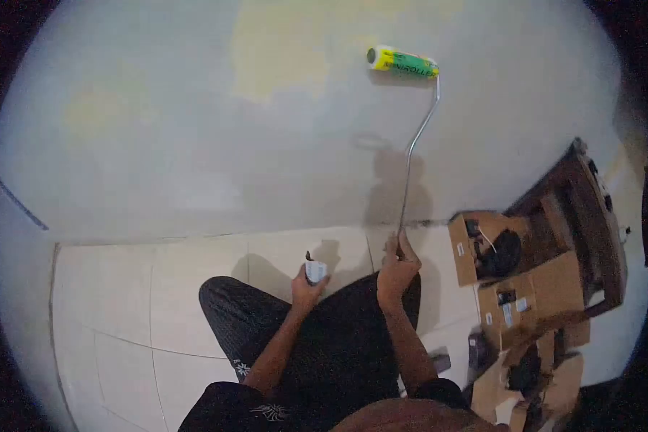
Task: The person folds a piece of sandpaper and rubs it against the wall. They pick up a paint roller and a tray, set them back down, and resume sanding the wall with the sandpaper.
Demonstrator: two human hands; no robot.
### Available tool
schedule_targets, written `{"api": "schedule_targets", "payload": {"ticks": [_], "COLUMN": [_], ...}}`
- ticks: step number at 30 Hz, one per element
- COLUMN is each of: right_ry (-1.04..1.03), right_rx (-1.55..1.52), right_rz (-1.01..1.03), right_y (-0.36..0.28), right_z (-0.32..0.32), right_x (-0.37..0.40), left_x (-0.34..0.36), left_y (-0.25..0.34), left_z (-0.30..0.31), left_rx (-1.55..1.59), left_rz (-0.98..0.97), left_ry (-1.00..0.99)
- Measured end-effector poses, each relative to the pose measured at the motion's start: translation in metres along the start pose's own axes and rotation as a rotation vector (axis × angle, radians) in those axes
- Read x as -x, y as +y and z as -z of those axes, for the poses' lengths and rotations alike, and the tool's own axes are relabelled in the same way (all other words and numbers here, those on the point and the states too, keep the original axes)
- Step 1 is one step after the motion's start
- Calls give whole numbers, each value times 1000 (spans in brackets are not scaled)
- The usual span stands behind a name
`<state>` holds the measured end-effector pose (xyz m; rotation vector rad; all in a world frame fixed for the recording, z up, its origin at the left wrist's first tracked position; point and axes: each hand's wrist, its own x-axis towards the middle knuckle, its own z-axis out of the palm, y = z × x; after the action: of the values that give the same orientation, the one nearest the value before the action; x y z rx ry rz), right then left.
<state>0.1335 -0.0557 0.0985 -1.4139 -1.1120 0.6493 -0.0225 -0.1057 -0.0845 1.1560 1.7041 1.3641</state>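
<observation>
My right hand [398,279] is closed round the lower end of a mini paint roller [409,165], whose thin bent metal rod points up and away from me. At its far end the roller sleeve [403,63] wears a green and yellow wrapper printed "MINIROLLER" and overlaps the wall in this view. In front of my lap, my left hand [307,294] grips a small white piece with faint print [315,271], a dark tip sticking up from its top. The grip end of the roller is hidden by my right hand.
A pale wall [302,158] with yellowish patches rises ahead, meeting the cream tiled floor [122,288]. To the right stand open cardboard boxes [561,288] with black items and cables, beside dark brown furniture [590,216]. My bent legs [230,317] lie below my hands.
</observation>
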Motion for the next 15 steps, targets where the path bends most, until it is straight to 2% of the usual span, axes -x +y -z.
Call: {"api": "schedule_targets", "payload": {"ticks": [1,4,5,7,10,12,15], "right_ry": [-19,-214,-227,-353,-322,-262,-146], "right_rx": [-15,-308,-315,-243,-121,-139,-94], "right_rz": [10,12,25,-104,-24,49,170], "right_y": [6,14,19,30,52,64,61], "right_z": [-8,-33,-38,-37,-39,-45,-55], "right_x": [0,8,15,25,45,51,35], "left_x": [-1,-1,0,-3,-3,-3,-1], "left_y": [-3,8,7,-14,-13,3,22], "left_z": [0,8,10,3,6,11,14], "left_rx": [9,53,40,-55,78,98,62], "left_rz": [-4,71,109,59,82,180,144], "left_ry": [-16,-4,6,54,43,7,35]}}
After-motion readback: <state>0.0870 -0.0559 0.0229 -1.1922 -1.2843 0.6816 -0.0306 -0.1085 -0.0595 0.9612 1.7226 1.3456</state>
